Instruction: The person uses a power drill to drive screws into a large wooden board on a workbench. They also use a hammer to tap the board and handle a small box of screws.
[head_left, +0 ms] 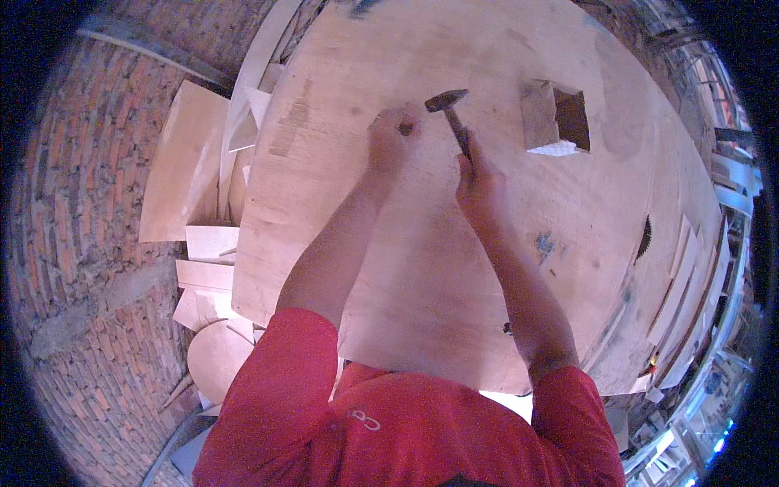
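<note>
My right hand is wrapped round the handle of a hammer. The dark hammer head is raised toward the left, close to my left hand. Over the plywood tabletop, my left hand has its fingers drawn together. A small dark patch shows at those fingers, but whether it is a held object is too blurred to make out. To the right of the hammer sits an open-sided brown box with a pale lower edge. A small scatter of bluish nails or screws lies right of my right forearm.
A toothed saw blade shows along the table's right side, near long wood strips. Plywood offcuts and a round wooden disc are stacked left of the table. Beyond them stands a brick wall.
</note>
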{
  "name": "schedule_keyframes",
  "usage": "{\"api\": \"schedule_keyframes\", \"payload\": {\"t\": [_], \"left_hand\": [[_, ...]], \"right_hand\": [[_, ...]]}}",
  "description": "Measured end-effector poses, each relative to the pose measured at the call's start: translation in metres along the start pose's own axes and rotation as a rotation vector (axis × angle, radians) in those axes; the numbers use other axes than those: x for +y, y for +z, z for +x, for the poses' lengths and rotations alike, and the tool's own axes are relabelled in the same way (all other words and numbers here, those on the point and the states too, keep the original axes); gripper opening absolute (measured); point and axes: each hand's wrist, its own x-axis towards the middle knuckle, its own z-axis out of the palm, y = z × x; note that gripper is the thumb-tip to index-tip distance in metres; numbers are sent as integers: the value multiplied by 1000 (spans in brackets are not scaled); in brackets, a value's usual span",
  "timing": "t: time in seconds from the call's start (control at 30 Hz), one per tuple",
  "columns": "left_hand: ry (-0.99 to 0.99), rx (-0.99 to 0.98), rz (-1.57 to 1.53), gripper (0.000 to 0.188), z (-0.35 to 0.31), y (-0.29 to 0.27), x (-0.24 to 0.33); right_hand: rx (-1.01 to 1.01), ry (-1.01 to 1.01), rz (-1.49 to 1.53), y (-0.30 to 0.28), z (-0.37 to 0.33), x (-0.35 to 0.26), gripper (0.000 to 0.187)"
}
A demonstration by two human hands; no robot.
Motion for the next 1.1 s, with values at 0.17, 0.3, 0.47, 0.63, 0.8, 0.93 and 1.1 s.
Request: {"api": "schedule_keyframes", "payload": {"t": [0.17, 0.3, 0.47, 0.63, 0.8, 0.93, 1.1], "left_hand": [[54, -57, 53, 28, 3, -3, -8], [51, 48, -39, 34, 8, 4, -39], [-333, 51, -639, 40, 4, 2, 0], [417, 31, 220, 36, -37, -42, 21], [421, -90, 221, 33, -112, -80, 25], [149, -156, -60, 29, -163, -93, 17], [307, -162, 309, 27, -195, -117, 57]], "right_hand": [[-18, 56, -32, 13, 1, 18, 47], [32, 56, 80, 7, 9, 23, 46], [40, 53, -145, -58, -51, 62, 47], [467, 584, -295, -132, -245, 176, 54], [91, 745, -390, -142, -438, 223, 66], [187, 613, -6, -148, -414, 177, 59], [-50, 1066, 755, -186, -390, 143, 51]]}}
